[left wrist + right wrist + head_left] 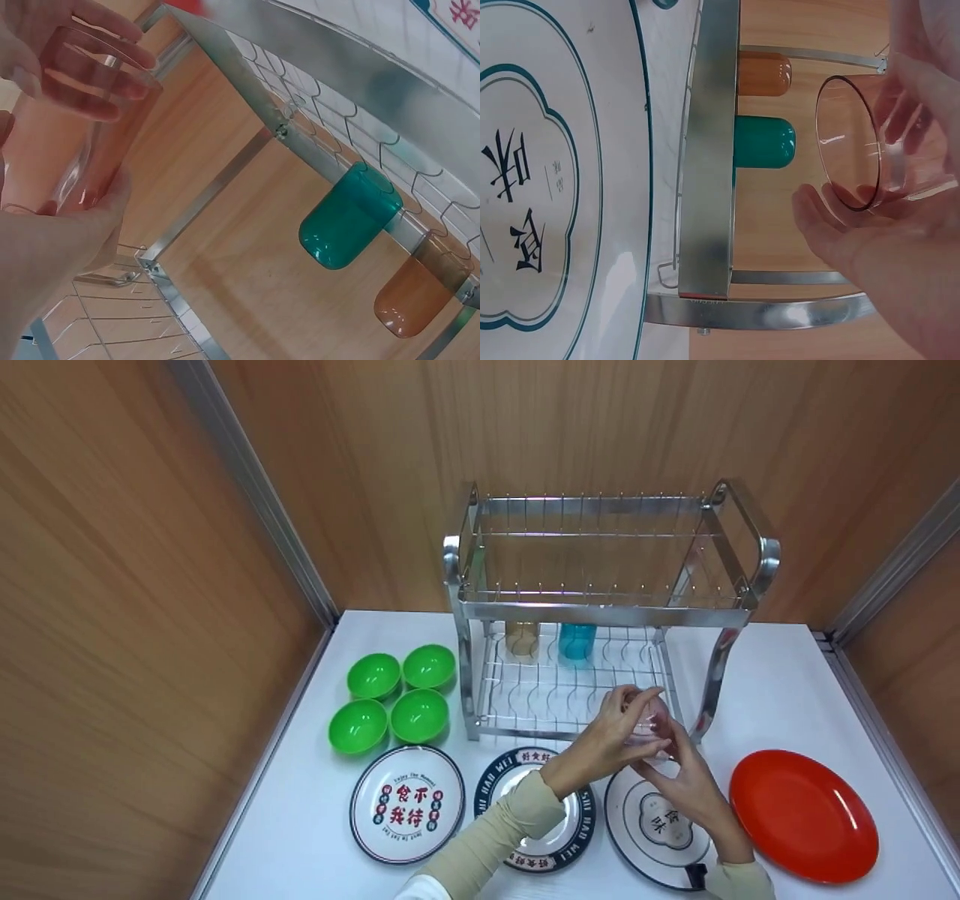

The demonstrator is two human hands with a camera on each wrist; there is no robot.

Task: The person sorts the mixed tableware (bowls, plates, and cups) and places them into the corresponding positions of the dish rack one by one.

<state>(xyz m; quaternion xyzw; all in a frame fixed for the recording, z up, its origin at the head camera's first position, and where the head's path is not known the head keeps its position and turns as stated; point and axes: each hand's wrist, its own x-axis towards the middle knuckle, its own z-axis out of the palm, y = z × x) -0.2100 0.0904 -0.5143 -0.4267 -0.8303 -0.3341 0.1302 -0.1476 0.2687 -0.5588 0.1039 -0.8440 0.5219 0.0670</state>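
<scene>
Both hands hold a clear pink glass point(651, 721) over the front right of the dish rack. My left hand point(611, 735) curls its fingers round the glass from the left. My right hand point(688, 784) has its fingers and thumb about it from the right. In the right wrist view the rim of the pink glass point(847, 142) faces the camera's left, with right fingers below the rim and left fingers on the far wall. On the rack's lower tier, a teal glass point(577, 642) and an amber glass point(522, 640) stand upside down at the back.
The two-tier metal rack point(600, 615) stands at the back. Several green bowls point(420, 715) sit to its left. In front lie a red-lettered plate point(407, 840), a dark-rimmed plate point(487, 795) and a white plate point(637, 840). A red oval plate point(806, 817) lies at right.
</scene>
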